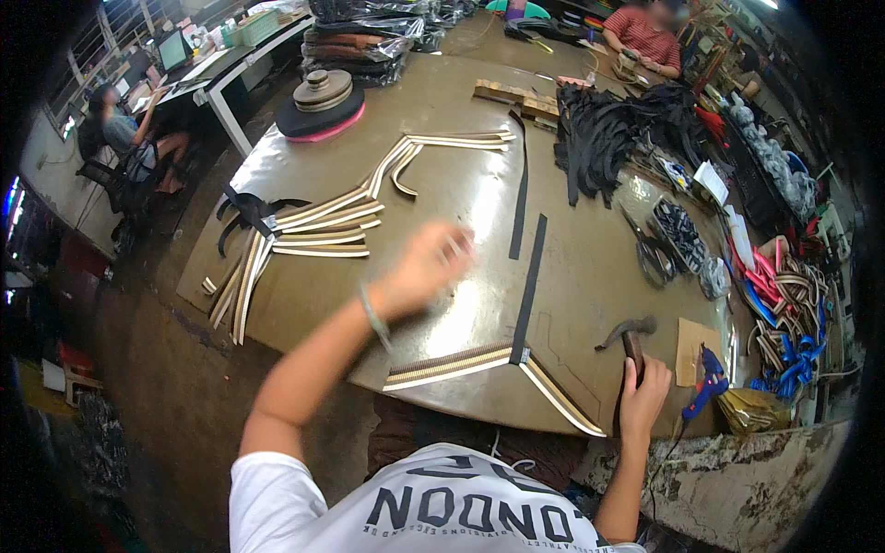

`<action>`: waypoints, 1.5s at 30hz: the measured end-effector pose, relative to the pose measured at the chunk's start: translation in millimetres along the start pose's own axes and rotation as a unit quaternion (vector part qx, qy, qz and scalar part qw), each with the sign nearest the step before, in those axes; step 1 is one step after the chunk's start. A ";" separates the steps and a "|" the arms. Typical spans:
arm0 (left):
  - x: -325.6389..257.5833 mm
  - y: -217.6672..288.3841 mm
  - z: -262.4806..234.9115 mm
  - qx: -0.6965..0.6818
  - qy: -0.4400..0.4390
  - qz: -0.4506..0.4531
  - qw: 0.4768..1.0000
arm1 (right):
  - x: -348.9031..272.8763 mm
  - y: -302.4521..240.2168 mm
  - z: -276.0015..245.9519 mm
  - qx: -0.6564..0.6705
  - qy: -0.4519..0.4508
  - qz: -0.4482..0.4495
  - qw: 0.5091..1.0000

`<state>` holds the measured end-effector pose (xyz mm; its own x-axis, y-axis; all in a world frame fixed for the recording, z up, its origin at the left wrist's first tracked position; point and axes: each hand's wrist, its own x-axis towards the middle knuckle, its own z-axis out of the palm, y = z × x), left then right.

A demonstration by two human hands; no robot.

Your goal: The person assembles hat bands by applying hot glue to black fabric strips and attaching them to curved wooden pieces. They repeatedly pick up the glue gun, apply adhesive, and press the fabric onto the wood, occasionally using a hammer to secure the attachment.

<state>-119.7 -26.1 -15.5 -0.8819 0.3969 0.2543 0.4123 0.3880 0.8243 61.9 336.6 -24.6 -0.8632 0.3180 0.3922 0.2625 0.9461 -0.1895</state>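
In front of me a striped brown, cream and white webbing strap (452, 366) lies bent on the table. A black strap (532, 286) meets it at the bend and runs away from me. On the right, my right hand (645, 394) is closed round the dark handle of a hammer (634, 347), whose head points away from me. My left hand (426, 267) is over the middle of the table, smeared by motion. Its fingers look curled, but whether they hold anything cannot be made out. A bundle of striped straps (323, 221) with black ends lies to the left.
Scissors (653, 258) and a tray of small dark parts (679, 230) lie at right. Nearer are a cardboard piece (698, 352) and a blue glue gun (708, 385). Black straps (618, 129) and webbing rolls (321, 103) stand farther back. Another person (645, 41) sits at the far end.
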 end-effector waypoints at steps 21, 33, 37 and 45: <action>164.1 -276.6 -228.4 -0.465 0.497 -0.152 0.717 | 0.2 -3.1 11.1 0.023 0.030 0.027 0.999; 112.1 -158.9 -309.9 -0.289 0.433 -0.096 0.848 | -2.7 1.6 15.3 0.005 0.042 0.010 0.999; 66.2 -134.5 -308.1 -0.446 0.456 -0.097 0.764 | -2.9 2.5 17.6 0.000 0.038 0.006 0.999; -80.1 -21.7 -260.3 -0.474 0.331 0.013 0.816 | 12.9 -23.1 -19.6 0.155 0.113 -0.010 0.981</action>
<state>-117.4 -282.9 77.9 -0.9354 -0.2634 0.2361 0.3472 -0.5562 0.7551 53.2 320.0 2.5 -0.7394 0.3387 0.5818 0.0722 0.8992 -0.4316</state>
